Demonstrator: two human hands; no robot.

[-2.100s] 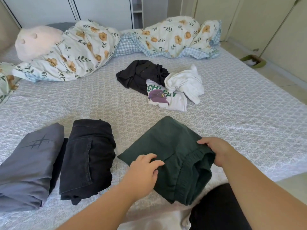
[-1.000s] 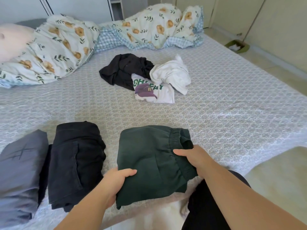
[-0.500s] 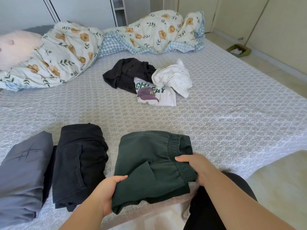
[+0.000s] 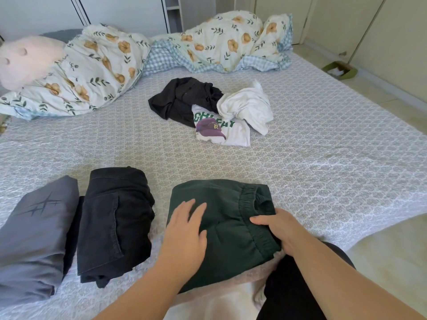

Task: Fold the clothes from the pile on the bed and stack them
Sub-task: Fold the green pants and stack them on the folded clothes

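Note:
Folded dark green shorts (image 4: 227, 204) lie at the bed's near edge. My left hand (image 4: 186, 234) rests flat on their left half with fingers spread. At the elastic waistband on the right, my right hand (image 4: 280, 229) lies on the fabric with its thumb on top; its fingers are hidden. Left of the shorts sit folded black trousers (image 4: 115, 222) and a folded grey garment (image 4: 34, 239). The unfolded pile lies mid-bed: a black garment (image 4: 182, 98), a white printed T-shirt (image 4: 221, 130) and a crumpled white garment (image 4: 247, 107).
The patterned bedsheet (image 4: 312, 158) covers the bed. A floral duvet (image 4: 161, 51) and a pink plush (image 4: 25, 58) lie along the far side. The bed edge drops to the floor on the right, where a green tray (image 4: 339, 70) sits by the wardrobe.
The green shorts were turned, folded square and set flat. My left hand let go of their lower left corner and now lies flat on top.

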